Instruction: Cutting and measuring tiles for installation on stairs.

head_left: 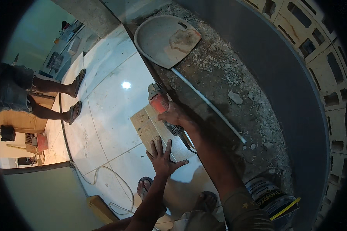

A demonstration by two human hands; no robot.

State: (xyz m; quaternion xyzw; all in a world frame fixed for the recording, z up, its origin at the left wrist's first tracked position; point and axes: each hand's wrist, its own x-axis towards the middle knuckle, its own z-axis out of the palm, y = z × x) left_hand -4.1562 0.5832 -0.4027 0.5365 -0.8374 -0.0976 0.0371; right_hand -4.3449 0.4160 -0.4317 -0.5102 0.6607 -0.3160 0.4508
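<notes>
My right hand (pixel 176 116) is wrapped round the body of an angle grinder (pixel 158 102) with a red housing and a dark rear end. The grinder lies over the edge of a wood-patterned tile (pixel 144 125) on the floor; its disc is hidden from view. My left hand (pixel 162 161) lies flat on the near part of this tile, fingers spread, holding it by pressure only. A cord (pixel 189 146) runs from the grinder's rear toward me. Glossy white floor tiles (pixel 100 115) lie under the work.
On the right, a rubble strip (pixel 235 69) holds a grey scoop-shaped pan (pixel 154 42) and a pale pole (pixel 212 104). A bucket (pixel 268 194) stands near right, before a dark low wall (pixel 281 77). Another person's sandalled feet (pixel 74 109) are at left. A white cable (pixel 123 181) loops across the floor.
</notes>
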